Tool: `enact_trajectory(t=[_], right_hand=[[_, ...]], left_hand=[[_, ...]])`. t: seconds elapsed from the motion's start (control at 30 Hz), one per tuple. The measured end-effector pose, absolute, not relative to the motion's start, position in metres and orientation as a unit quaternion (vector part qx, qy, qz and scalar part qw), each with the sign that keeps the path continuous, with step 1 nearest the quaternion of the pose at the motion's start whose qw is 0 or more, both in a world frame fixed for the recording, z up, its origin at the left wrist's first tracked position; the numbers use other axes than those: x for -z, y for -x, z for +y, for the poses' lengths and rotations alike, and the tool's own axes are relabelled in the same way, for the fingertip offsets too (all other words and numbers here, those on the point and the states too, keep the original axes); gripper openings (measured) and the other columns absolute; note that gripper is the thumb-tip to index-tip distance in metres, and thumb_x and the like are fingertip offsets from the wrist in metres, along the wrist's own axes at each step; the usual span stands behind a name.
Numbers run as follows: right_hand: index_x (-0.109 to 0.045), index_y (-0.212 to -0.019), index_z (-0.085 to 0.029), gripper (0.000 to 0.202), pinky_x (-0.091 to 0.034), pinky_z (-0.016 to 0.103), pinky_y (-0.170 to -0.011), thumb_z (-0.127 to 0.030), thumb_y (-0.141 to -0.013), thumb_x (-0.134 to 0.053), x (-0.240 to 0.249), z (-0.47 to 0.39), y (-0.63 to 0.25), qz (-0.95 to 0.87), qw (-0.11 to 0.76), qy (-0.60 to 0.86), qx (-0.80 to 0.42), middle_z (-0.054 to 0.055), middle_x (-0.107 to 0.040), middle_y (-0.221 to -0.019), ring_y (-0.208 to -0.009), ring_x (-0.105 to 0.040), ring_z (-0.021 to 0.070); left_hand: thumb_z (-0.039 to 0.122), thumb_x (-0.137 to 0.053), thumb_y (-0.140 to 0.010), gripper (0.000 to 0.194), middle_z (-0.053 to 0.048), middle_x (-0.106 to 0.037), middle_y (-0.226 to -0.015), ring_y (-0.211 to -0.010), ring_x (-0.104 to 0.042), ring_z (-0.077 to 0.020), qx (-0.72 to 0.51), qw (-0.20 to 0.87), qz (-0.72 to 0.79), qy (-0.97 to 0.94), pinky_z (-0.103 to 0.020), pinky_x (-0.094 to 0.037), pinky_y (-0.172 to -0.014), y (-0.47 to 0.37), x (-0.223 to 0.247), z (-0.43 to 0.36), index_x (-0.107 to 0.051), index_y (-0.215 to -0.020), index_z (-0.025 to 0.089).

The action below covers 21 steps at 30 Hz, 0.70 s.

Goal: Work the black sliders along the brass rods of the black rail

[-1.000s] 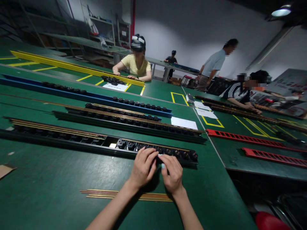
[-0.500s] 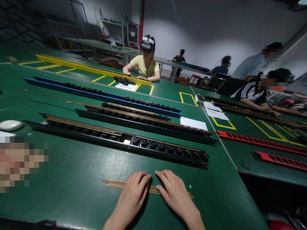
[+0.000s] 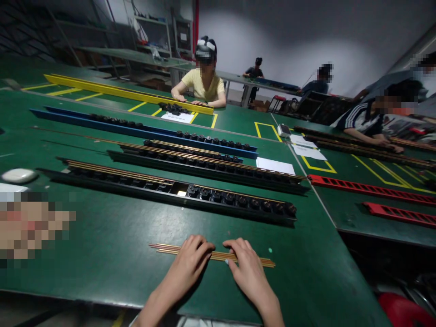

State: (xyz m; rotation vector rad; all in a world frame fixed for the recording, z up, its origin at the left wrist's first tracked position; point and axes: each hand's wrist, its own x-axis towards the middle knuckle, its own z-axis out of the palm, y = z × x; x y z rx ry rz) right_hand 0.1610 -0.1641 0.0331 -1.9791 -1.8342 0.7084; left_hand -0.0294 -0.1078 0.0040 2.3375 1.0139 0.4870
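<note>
Several thin copper-coloured rods (image 3: 220,256) lie side by side on the green table near its front edge. My left hand (image 3: 192,259) rests over their left part, its fingers bent and close together; what its fingertips grip, if anything, is hidden. Over the right part is my right hand (image 3: 244,261), thumb and fingers apart, touching the rods. Beyond both hands lies a long black channel (image 3: 136,186) holding black blocks and more rods, with one gap showing a bright spot.
Behind are another black channel (image 3: 204,168), a blue channel (image 3: 150,131) and a yellow one (image 3: 129,93). Red slotted strips (image 3: 354,188) lie at the right. A white oval object (image 3: 19,175) sits at the left. A person in yellow (image 3: 204,86) sits across the table.
The view has shifted a little, showing more of the table's front edge. My right hand's thumb and fingers look slightly further apart around the rods.
</note>
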Motion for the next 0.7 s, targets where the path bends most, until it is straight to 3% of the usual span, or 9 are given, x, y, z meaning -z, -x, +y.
enact_trajectory(t=[0.2,0.33,0.47,0.7], right_hand=[[-0.060,-0.095,-0.027,0.029,-0.041,0.029,-0.077,-0.006,-0.078,-0.050,-0.046,-0.156,-0.164,-0.643,0.142,0.698,-0.280,-0.002,-0.059,-0.087,-0.090,-0.055,0.0179],[-0.060,-0.092,-0.028,0.025,-0.042,0.028,-0.077,-0.008,-0.079,-0.052,-0.036,-0.163,-0.163,-0.639,0.178,0.701,-0.263,-0.002,-0.060,-0.086,-0.088,-0.056,0.0170],[-0.061,-0.096,-0.028,0.028,-0.044,0.032,-0.077,-0.007,-0.082,-0.051,-0.021,-0.175,-0.157,-0.655,0.235,0.699,-0.161,0.000,-0.061,-0.091,-0.088,-0.056,0.0195],[-0.064,-0.093,-0.028,0.016,-0.045,0.031,-0.073,-0.021,-0.092,-0.049,-0.012,-0.188,-0.151,-0.637,0.293,0.709,-0.082,0.002,-0.060,-0.088,-0.082,-0.057,0.0178]], left_hand=[[0.031,-0.041,-0.095,0.023,-0.003,-0.057,-0.099,-0.092,-0.052,-0.0177,-0.189,0.276,0.381,-0.862,-0.036,-0.046,-0.083,0.029,0.000,-0.111,-0.057,-0.110,0.027],[0.030,-0.042,-0.094,0.021,-0.003,-0.058,-0.096,-0.090,-0.052,-0.0167,-0.213,0.260,0.366,-0.868,-0.034,-0.047,-0.080,0.031,0.004,-0.112,-0.059,-0.107,0.026],[0.025,-0.042,-0.095,0.019,-0.003,-0.058,-0.093,-0.087,-0.052,-0.0153,-0.224,0.241,0.342,-0.880,-0.031,-0.047,-0.077,0.032,0.004,-0.111,-0.059,-0.104,0.024],[0.021,-0.042,-0.094,0.019,-0.003,-0.058,-0.092,-0.086,-0.053,-0.0148,-0.223,0.210,0.328,-0.893,-0.030,-0.046,-0.075,0.031,0.001,-0.111,-0.058,-0.103,0.024]])
